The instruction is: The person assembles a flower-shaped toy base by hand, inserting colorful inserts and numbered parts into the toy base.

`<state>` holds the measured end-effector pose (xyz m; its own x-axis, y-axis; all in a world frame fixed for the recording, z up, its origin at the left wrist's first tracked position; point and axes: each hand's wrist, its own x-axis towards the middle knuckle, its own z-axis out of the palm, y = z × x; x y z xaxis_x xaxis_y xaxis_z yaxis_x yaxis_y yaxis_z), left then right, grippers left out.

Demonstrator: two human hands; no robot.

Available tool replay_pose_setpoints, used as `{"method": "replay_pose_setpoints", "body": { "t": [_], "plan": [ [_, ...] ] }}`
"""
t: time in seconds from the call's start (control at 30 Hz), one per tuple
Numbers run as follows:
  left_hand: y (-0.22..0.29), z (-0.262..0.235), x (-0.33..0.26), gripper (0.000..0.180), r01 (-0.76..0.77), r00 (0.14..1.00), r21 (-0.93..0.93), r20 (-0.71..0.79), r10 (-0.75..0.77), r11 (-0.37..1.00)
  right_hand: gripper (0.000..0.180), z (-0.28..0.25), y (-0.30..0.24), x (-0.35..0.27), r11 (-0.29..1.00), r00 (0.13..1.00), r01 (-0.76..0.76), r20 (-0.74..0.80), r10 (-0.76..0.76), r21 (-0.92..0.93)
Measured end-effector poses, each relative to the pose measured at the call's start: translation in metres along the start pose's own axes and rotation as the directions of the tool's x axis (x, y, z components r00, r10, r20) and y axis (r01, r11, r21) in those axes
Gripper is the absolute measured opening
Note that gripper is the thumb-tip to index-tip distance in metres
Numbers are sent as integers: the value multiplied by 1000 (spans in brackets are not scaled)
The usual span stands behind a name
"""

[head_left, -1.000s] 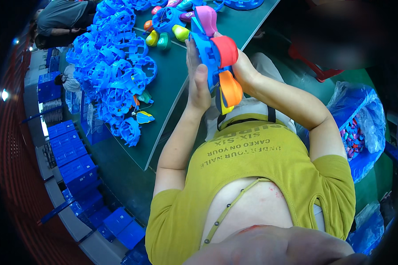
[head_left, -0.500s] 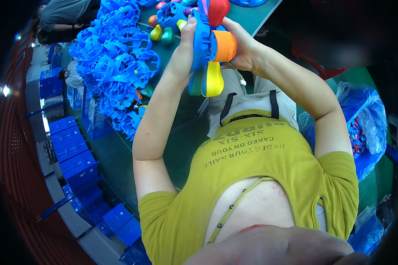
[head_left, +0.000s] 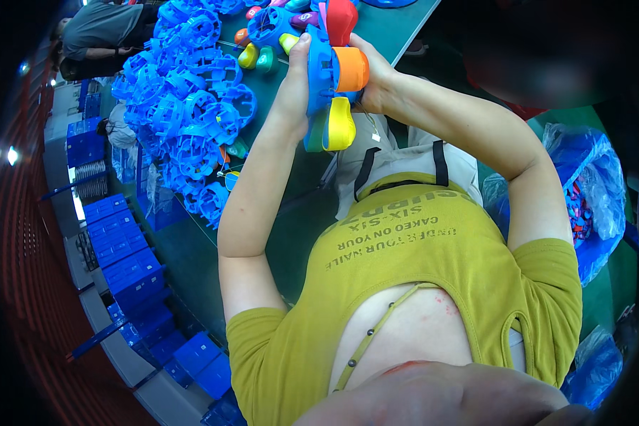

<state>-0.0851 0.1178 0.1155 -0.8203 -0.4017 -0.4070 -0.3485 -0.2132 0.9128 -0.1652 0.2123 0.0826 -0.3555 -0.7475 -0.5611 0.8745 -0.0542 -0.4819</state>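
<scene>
Between my two hands is a blue round plastic toy frame (head_left: pixel 321 67), held up on its edge. Petal-shaped pieces stand out from its right side: a red one (head_left: pixel 341 21), an orange one (head_left: pixel 352 69) and a yellow one (head_left: pixel 341 124), with green beside the yellow. My left hand (head_left: pixel 296 89) is closed on the frame's left side, thumb up along the rim. My right hand (head_left: pixel 378 79) grips from behind on the right, its fingers mostly hidden by the toy. A thin wire with a small white end (head_left: pixel 375 137) hangs beneath my right hand.
A heap of blue plastic ring frames (head_left: pixel 184 106) covers the green table (head_left: pixel 277 167) on the left. Loose yellow (head_left: pixel 248 55) and green petal pieces (head_left: pixel 267 60) lie nearby. A blue plastic-lined bag (head_left: pixel 589 206) of small parts stands right. Blue boxes (head_left: pixel 128 248) and another person (head_left: pixel 101 32) are farther left.
The toy and both hands have shifted slightly left. The wire's white end has swung left too. Both hands keep their hold.
</scene>
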Motion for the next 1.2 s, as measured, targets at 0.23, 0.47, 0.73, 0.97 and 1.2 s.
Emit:
{"method": "replay_pose_setpoints", "body": {
  "t": [0.23, 0.47, 0.73, 0.97, 1.2],
  "plan": [
    [0, -3, 4, 59, -30, 998, -24, 54, 32, 999, 65, -8, -2, 6, 999, 999, -3, 40, 5, -50],
    [-3, 0, 6, 62, -37, 999, -12, 35, 37, 999, 62, -7, 2, 20, 1000, 998, 21, 65, -19, -19],
    [-17, -1, 14, 82, -159, 987, 11, 29, 158, 987, 57, 0, -4, 9, 998, 995, 59, 79, -58, -13],
    [-38, -8, -17, 97, -735, 611, 520, 228, 758, 436, 46, -11, 6, -12, 864, 805, 503, 345, -483, 37],
    [-31, -13, -20, 112, -805, 393, 570, 302, 869, 165, 53, -7, 13, -23, 847, 705, 514, 496, -508, 137]
  ]
}}
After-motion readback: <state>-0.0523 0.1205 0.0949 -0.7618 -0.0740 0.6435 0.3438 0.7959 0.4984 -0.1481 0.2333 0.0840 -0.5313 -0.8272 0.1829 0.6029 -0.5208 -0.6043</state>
